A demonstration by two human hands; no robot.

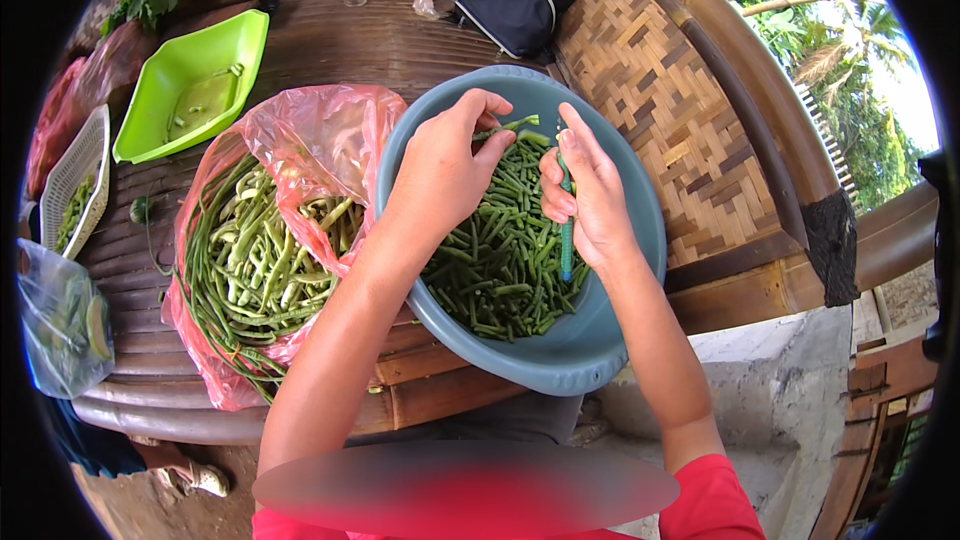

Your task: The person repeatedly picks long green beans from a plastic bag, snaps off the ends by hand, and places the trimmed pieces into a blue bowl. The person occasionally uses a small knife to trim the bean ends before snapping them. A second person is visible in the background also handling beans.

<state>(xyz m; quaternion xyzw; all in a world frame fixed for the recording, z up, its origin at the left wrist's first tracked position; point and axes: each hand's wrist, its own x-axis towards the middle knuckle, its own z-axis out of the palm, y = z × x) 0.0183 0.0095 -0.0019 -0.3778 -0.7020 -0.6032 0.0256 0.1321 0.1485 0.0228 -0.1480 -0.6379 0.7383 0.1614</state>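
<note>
- Basket (75, 162), white and slatted, lies at the left of the frame with greens inside; a clear bag (65, 325) sits below it, both well apart from the hands, perhaps to leave the middle free.
- Tray (215, 55), lime green, rests at upper left with a few short pieces in it.
- Pink bag (320, 130), left of centre, lies open with its long beans (265, 250) exposed, probably so they are easy to reach from the left.
- Left hand (445, 165), upper centre, pinches a bean (515, 127) between thumb and fingers, its end toward the right hand; the light grip seems meant to keep fingertips clear of the edge.
- Bowl (520, 370), blue-grey, spans the centre beneath both hands, likely so that anything cut drops inside; cut beans (510, 260) cover its bottom.
- Knife (567, 240), right of centre, has its teal handle pointing down the frame; its blade is hard to make out.
- Right hand (595, 185) is curled around that handle, thumb upward, presumably for control.
</note>
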